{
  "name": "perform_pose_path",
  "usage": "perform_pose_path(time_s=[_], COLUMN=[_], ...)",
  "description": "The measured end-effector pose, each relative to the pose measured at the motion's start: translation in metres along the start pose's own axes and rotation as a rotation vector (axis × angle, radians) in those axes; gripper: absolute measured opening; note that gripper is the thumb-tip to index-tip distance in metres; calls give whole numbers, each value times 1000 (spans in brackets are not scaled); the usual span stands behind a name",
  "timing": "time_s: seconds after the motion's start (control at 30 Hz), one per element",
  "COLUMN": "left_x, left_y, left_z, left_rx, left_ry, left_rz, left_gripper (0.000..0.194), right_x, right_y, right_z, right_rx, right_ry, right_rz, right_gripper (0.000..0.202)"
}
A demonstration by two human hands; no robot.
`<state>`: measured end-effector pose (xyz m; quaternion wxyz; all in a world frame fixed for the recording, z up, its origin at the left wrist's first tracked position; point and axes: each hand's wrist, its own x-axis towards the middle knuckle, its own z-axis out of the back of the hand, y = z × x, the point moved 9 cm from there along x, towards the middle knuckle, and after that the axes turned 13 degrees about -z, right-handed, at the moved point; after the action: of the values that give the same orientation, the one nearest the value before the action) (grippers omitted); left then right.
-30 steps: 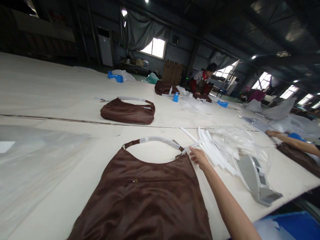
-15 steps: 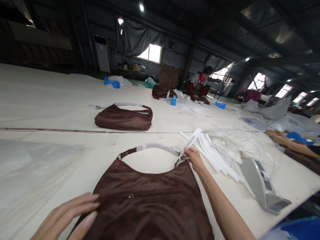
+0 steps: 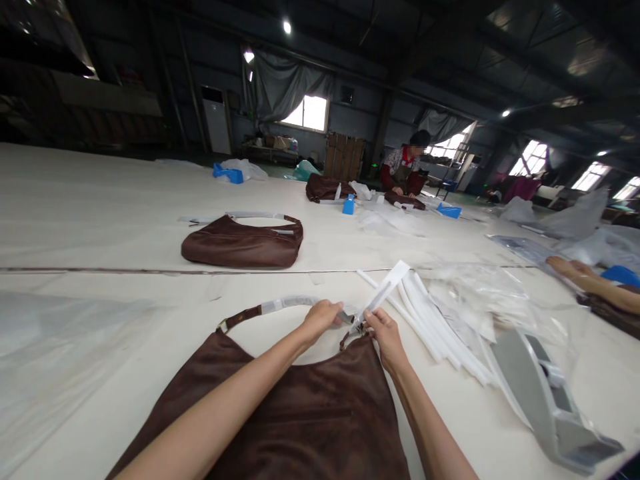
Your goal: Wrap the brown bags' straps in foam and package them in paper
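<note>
The head camera looks forward and down from above the near side of a broad, white, flat-topped table [image 3: 100, 220]. A large dark-brown leather shoulder bag [image 3: 320, 437] lies closest, cropped by the lower edge, while the view reaches far across and up to the dark beamed roof [image 3: 490, 73].

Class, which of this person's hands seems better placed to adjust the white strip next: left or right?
Probably the right: the right grip holds the white strip near its lower end. The left grip is at the wrapped strap, its forearm crossing over the bag.
</note>
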<state>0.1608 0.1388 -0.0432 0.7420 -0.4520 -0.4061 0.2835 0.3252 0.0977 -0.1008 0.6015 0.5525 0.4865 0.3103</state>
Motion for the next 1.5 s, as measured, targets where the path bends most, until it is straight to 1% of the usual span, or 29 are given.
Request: perform_pose_path(time_s=[0.13,0.23,0.33,0.4,0.43,0.47,0.5,0.57,0.6,0.63,0.67,0.7,0.73,0.77,0.8,0.83,0.9,0.97,1.03,1.1,1.13,1.2,1.33,1.4,1.5], left_x=[7,11,10,3,-3,-9,-17,-35,-43,-50,-55,-58,-60,-60,-60,-59,-57,-56,-57,-56,-56,-52,-35,-24,-8], left_y=[6,8,4,-3,-7,-13,-21,-40,-49,-56,-62,-65,-68,-70,-71,-70,-66,-58,-47,-37,-33,-25,-3,14,46], left_z=[-19,-30,-36,-37,-36,-38,-40,-45,-45,-43,-39,-33,-26,-17,-6,8,37,62,79,84,83,74,39,20,-6], left_rx=[-11,-13,-8,3,3,4,14,67,107,151,187,207,220,229,238,248,277,327,390,435,445,448,430,394,311], left_ry=[-7,-14,-19,-8,12,61,135,294,350,379,382,361,334,298,246,180,39,-61,-97,-85,-69,-23,84,128,182], left_rz=[13,5,-26,-60,-78,-112,-167,-314,-383,-436,-464,-466,-458,-443,-422,-395,-329,-251,-167,-101,-78,-43,67,169,382], left_gripper=[39,38,36,28,22,16,12,14,19,23,26,27,27,26,24,23,20,21,22,24,23,21,15,15,24], right_x=[-4,-2,5,13,17,19,21,21,18,13,7,0,-5,-9,-12,-13,-18,-27,-40,-50,-55,-61,-59,-54,-51], right_y=[-2,-10,-17,-15,-10,-2,8,33,45,58,71,83,94,101,104,102,87,66,45,22,12,-3,-13,-15,-19], right_z=[0,4,8,8,6,2,-4,-23,-37,-51,-65,-75,-80,-80,-75,-65,-39,-11,17,40,48,57,69,71,68], right_rx=[17,43,56,34,11,-20,-57,-138,-188,-250,-317,-381,-433,-472,-495,-506,-555,-640,-730,-810,-844,-899,-941,-929,-842], right_ry=[25,5,-18,-4,14,38,72,171,243,321,389,431,436,410,360,305,226,168,104,61,59,67,24,27,86], right_rz=[9,-15,-61,-88,-96,-96,-89,-75,-62,-31,24,97,175,238,270,265,218,190,166,109,80,60,58,26,-40], right_gripper=[34,35,39,40,39,38,36,30,27,24,23,23,23,24,24,25,26,27,29,35,38,41,26,24,34])
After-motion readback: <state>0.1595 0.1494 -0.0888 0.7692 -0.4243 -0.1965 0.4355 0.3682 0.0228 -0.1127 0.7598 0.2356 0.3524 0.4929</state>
